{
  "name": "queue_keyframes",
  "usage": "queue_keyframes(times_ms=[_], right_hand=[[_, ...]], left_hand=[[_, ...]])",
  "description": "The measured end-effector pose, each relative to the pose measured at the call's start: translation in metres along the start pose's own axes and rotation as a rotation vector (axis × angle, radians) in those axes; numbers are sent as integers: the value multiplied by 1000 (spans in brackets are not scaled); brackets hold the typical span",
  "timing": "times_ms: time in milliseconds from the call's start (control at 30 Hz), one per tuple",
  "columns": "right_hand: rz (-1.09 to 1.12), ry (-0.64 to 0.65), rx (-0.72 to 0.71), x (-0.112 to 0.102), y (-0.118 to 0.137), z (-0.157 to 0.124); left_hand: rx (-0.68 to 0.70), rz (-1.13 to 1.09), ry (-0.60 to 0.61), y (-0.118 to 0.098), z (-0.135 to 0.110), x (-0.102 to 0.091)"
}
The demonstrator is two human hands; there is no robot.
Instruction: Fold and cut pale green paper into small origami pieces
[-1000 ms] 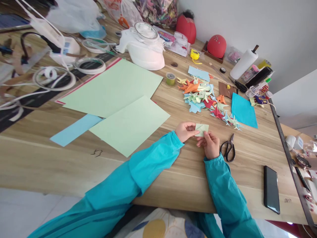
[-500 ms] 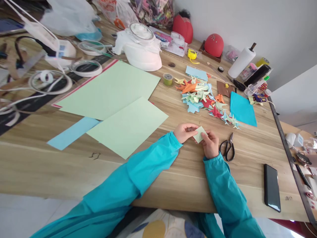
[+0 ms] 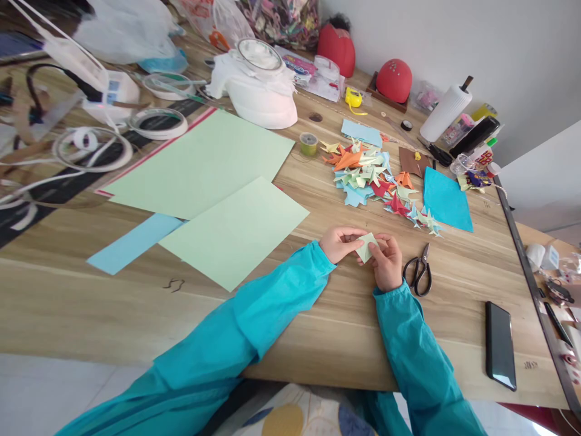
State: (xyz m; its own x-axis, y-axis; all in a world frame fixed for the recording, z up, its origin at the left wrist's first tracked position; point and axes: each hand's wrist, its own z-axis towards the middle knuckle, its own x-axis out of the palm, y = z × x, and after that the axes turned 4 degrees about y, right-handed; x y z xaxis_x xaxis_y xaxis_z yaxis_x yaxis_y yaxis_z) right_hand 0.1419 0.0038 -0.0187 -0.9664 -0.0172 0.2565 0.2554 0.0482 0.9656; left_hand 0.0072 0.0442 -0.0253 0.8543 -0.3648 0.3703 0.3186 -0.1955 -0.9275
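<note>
A small folded piece of pale green paper point(image 3: 366, 246) is pinched between both hands just above the wooden table point(image 3: 345, 339). My left hand point(image 3: 338, 242) grips its left side with thumb and fingers. My right hand point(image 3: 387, 261) closes on its right side, fingers curled over the fold. Both arms wear teal sleeves. Black scissors point(image 3: 419, 274) lie right of my right hand. A heap of folded coloured paper shapes point(image 3: 372, 175) lies beyond the hands.
Two large pale green sheets point(image 3: 204, 163) and a light blue strip point(image 3: 134, 242) lie to the left. A teal sheet point(image 3: 446, 200) and a black phone point(image 3: 500, 353) are on the right. Tape rolls point(image 3: 157, 123), a white appliance point(image 3: 258, 88) and red balls point(image 3: 394, 80) crowd the far edge.
The green paper was a flat rectangle a second ago; it is folded smaller and turned to a diamond angle, and the hands have closed in on it.
</note>
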Motion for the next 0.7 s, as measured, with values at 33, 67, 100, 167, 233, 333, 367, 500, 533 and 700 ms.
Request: queue_keyframes(times_ms=[33,67,100,167,233,333,367,500,533,700], right_hand=[[0,1,9,0,0,0],[-2,3,20,0,-1,0],[-7,5,31,-1,-1,0],[-23,3,40,-1,-3,0],[-38,-10,22,0,-4,0],[-54,-37,-21,0,-6,1],[-55,-45,-28,0,-6,1],[-9,-61,-23,-1,-5,1],[3,-61,-24,-1,-5,1],[-8,-66,-7,-2,-5,1]], left_hand=[[22,25,-8,0,0,0],[40,51,-17,1,1,-1],[52,74,-26,1,1,-2],[60,103,-31,0,2,-3],[60,108,-28,-1,3,-4],[29,76,-23,-4,2,-4],[10,61,-23,-4,2,-4],[-52,25,-62,-4,2,-3],[-57,23,-80,-4,2,-3],[-59,-3,-110,-5,3,-4]])
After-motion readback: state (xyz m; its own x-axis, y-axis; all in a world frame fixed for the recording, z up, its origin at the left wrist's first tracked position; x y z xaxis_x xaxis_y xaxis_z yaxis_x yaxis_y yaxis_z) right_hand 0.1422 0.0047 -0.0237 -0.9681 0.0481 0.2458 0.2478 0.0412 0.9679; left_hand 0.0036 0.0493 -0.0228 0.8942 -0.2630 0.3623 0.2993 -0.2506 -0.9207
